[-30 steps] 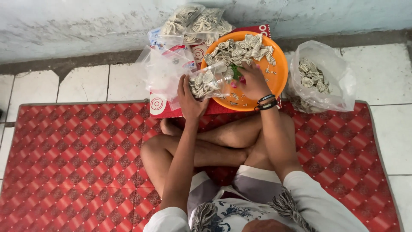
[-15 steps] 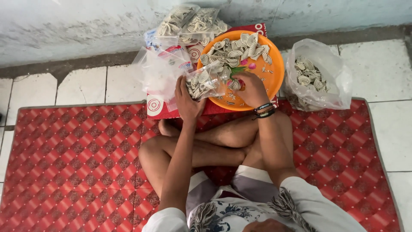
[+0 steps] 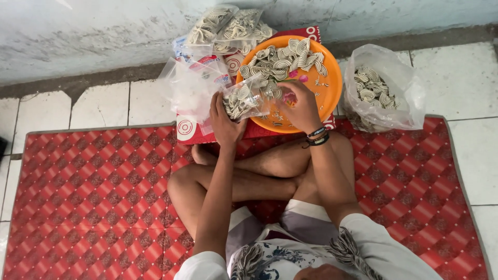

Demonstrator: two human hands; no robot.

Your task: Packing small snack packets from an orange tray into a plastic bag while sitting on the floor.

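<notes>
I sit cross-legged on a red patterned mat (image 3: 93, 202). My left hand (image 3: 224, 120) holds a small clear plastic bag (image 3: 248, 98) partly filled with pale spiral crackers. My right hand (image 3: 300, 105), with dark bracelets at the wrist, has its fingers pinched together at the bag's open mouth, over the orange round tray (image 3: 332, 88). A heap of the same spiral crackers (image 3: 282, 59) lies on the tray's far half. Whether the fingers hold any crackers is hidden.
Filled cracker bags (image 3: 225, 23) are stacked by the grey wall behind the tray. Empty clear bags (image 3: 189, 85) lie on a red box to the left. A large open plastic bag of crackers (image 3: 381, 91) stands on the white tiles to the right.
My right hand came back from the cracker heap on the tray to the mouth of the small bag. The left hand kept holding the bag in place.
</notes>
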